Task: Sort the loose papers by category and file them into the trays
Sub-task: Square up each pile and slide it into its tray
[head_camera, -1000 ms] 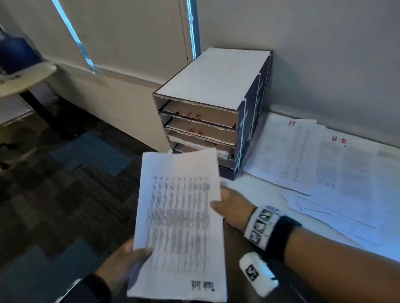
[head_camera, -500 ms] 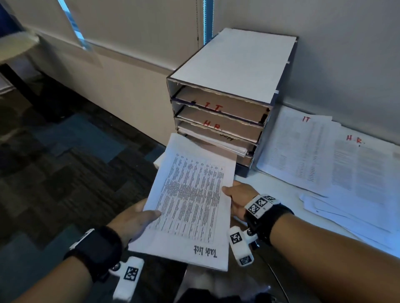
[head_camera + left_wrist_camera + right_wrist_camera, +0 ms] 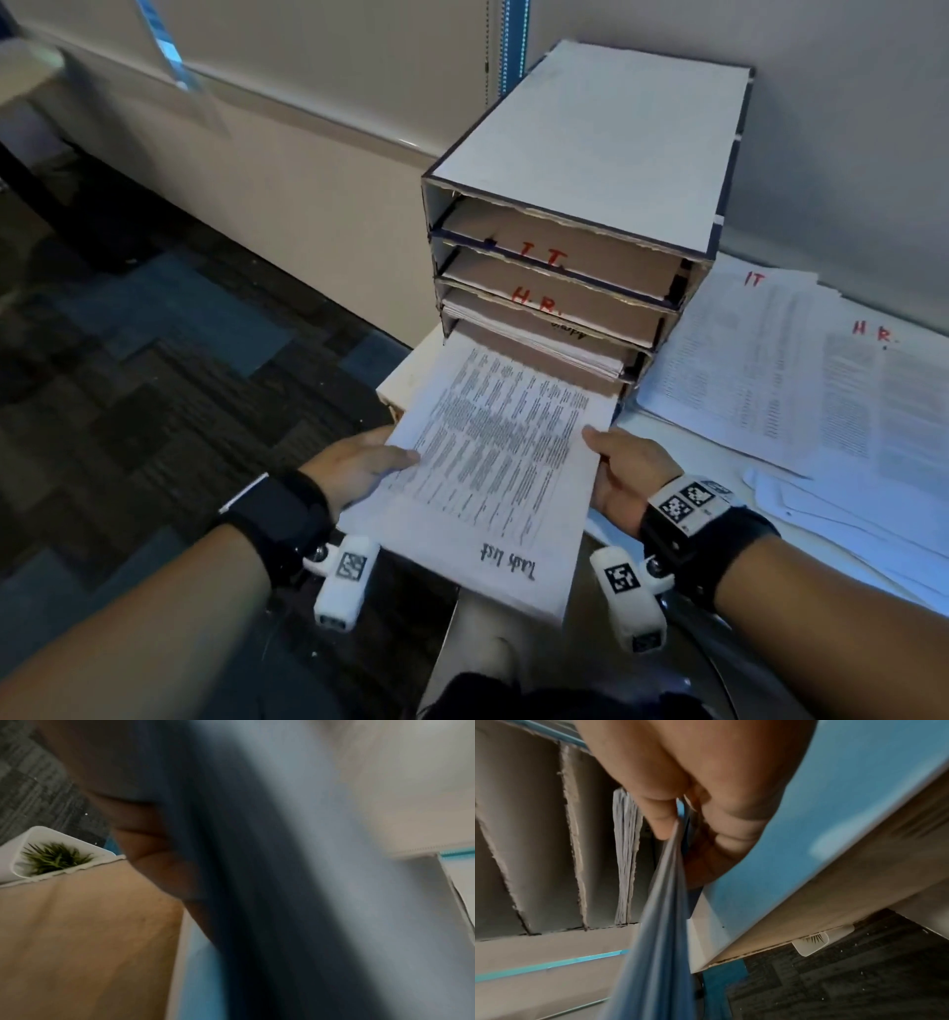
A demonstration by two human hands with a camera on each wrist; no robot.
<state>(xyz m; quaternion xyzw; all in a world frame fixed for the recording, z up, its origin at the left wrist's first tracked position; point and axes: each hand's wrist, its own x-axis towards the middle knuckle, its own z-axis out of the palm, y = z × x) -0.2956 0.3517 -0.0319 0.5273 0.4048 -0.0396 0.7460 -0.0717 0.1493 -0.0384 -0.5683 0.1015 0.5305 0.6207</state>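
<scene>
Task-list stack (image 3: 493, 462) pinched at both long edges, left hand (image 3: 359, 462) and right hand (image 3: 624, 470); thin, floppy sheets, so I'd hold mid-edge feeding the bottom tray (image 3: 624, 390).

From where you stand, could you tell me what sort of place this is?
Most likely an office. A cardboard filing rack has trays labelled IT and HR, printed papers lie on a white desk, and carpet tiles cover the floor.
</scene>
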